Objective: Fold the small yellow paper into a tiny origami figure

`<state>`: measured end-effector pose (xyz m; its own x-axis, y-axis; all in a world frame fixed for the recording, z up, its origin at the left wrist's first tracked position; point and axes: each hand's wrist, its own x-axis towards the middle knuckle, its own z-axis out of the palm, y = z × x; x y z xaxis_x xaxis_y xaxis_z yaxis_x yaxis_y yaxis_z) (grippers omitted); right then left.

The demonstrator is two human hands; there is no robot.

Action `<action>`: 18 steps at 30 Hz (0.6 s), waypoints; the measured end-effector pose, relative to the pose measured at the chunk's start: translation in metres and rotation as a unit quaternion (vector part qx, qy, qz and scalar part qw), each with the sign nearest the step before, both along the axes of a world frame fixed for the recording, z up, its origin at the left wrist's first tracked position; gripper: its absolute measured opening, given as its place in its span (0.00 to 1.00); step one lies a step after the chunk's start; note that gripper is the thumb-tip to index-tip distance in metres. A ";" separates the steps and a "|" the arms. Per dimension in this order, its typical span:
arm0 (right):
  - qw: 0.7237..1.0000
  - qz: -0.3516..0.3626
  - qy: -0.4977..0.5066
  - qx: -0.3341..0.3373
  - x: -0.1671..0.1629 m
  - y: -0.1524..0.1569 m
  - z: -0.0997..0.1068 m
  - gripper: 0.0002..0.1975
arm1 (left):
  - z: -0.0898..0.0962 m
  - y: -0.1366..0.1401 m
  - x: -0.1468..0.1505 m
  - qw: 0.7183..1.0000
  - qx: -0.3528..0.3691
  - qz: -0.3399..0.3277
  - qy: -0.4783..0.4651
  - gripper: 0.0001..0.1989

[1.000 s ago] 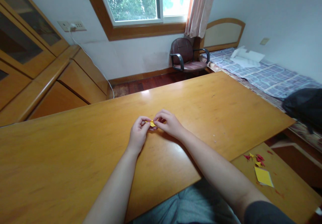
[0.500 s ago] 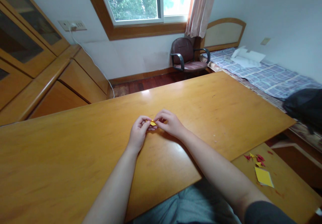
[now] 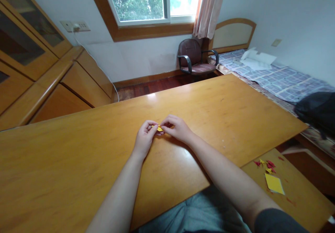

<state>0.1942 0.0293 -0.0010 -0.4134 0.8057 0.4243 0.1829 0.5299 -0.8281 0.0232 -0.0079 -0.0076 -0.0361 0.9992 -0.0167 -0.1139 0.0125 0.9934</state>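
A small piece of folded yellow paper (image 3: 159,129) is held just above the middle of the desk (image 3: 104,149). My left hand (image 3: 144,135) pinches its left side between thumb and fingers. From the right, my right hand (image 3: 176,127) closes thumb and fingertips on its other side. The fingers cover much of the paper, so its exact folded shape is hard to make out.
On a lower surface at right lie several small red and yellow folded paper pieces (image 3: 269,165) and a stack of yellow paper squares (image 3: 274,183). Beyond the desk stand a brown armchair (image 3: 192,57) and a bed (image 3: 285,77) with a black bag (image 3: 318,111).
Both hands stay in nearly the same place on the folded yellow paper. Only slight finger shifts show.
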 end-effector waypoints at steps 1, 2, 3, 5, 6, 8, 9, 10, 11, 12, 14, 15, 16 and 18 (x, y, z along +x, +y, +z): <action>1.000 -0.001 -0.005 -0.003 0.000 0.000 0.000 0.03 | 0.000 0.000 0.000 1.000 0.001 -0.001 0.010 0.12; 1.000 -0.001 -0.011 -0.008 0.000 0.001 -0.001 0.03 | -0.001 0.000 0.000 1.000 0.003 -0.003 0.024 0.12; 1.000 -0.002 -0.016 -0.013 0.001 0.001 -0.002 0.03 | -0.001 -0.001 -0.001 0.999 0.007 -0.002 0.044 0.12; 0.999 -0.003 -0.028 -0.023 0.001 0.002 -0.003 0.03 | -0.002 -0.002 -0.001 0.995 0.021 0.001 0.094 0.11; 0.999 -0.004 -0.035 -0.027 0.001 0.003 -0.004 0.04 | -0.002 -0.002 -0.002 0.992 0.030 0.006 0.121 0.11; 0.998 -0.006 -0.047 -0.034 0.001 0.003 -0.006 0.05 | -0.002 -0.003 -0.002 0.984 0.051 0.019 0.172 0.10; 0.998 -0.006 -0.053 -0.035 0.001 0.004 -0.006 0.05 | -0.002 -0.004 -0.002 0.979 0.061 0.026 0.195 0.09; 0.998 -0.007 -0.055 -0.036 0.001 0.004 -0.006 0.04 | -0.002 -0.005 -0.002 0.973 0.072 0.034 0.216 0.09; 0.998 -0.009 -0.056 -0.036 0.001 0.004 -0.007 0.04 | -0.002 -0.005 -0.002 0.968 0.080 0.040 0.233 0.09; 0.998 -0.012 -0.055 -0.036 0.001 0.005 -0.006 0.04 | -0.002 -0.005 -0.001 0.966 0.086 0.043 0.241 0.10; 0.998 -0.022 -0.049 -0.036 0.000 0.005 -0.006 0.03 | -0.003 -0.005 0.000 0.968 0.088 0.041 0.229 0.13; 0.998 -0.026 -0.045 -0.039 0.000 0.005 -0.005 0.02 | -0.004 -0.004 0.000 0.973 0.084 0.039 0.211 0.15; 0.998 -0.029 -0.040 -0.042 -0.001 0.005 -0.005 0.02 | -0.005 -0.003 0.001 0.978 0.079 0.039 0.190 0.16; 0.998 -0.031 -0.031 -0.050 -0.001 0.005 -0.004 0.02 | -0.007 -0.001 0.002 0.985 0.067 0.053 0.148 0.18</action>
